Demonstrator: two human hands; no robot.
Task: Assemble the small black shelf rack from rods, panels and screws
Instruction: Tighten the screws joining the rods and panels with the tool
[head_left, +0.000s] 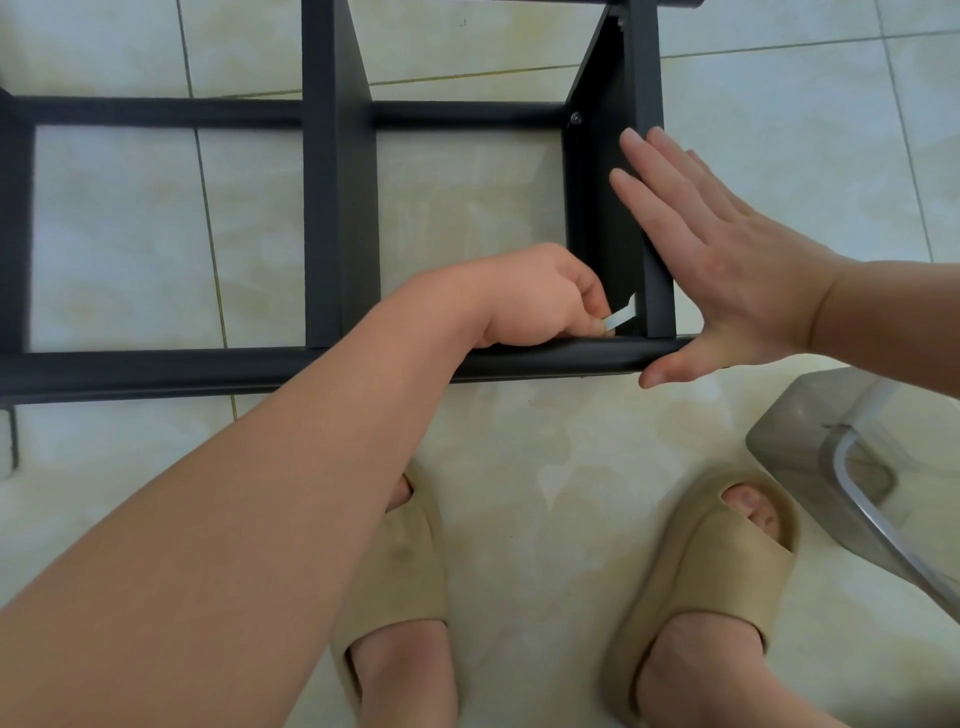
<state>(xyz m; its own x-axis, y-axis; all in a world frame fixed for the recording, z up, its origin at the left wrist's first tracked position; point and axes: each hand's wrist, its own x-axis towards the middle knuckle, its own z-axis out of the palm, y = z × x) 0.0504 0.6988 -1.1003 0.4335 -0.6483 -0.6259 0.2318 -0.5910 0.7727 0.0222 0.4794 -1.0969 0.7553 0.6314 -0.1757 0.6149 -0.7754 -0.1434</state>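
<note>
The black shelf rack (340, 208) lies on its side on the tiled floor, with rods and upright panels joined. My left hand (540, 296) pinches a small silver hex key (776, 325) at the near right corner, where the end panel (597, 208) meets the near rod (208, 371). The key's tip goes into that corner; the screw there is hidden. My right hand (727, 260) lies flat with straight fingers against the outer face of the end panel, thumb on the rod's end. A screw head (575, 118) shows on the panel's far side.
My two feet in tan slippers (701, 587) stand on the floor just in front of the rack. A grey translucent stool or bin (831, 415) with a metal bar sits at the right. Pale floor tiles surround the rack.
</note>
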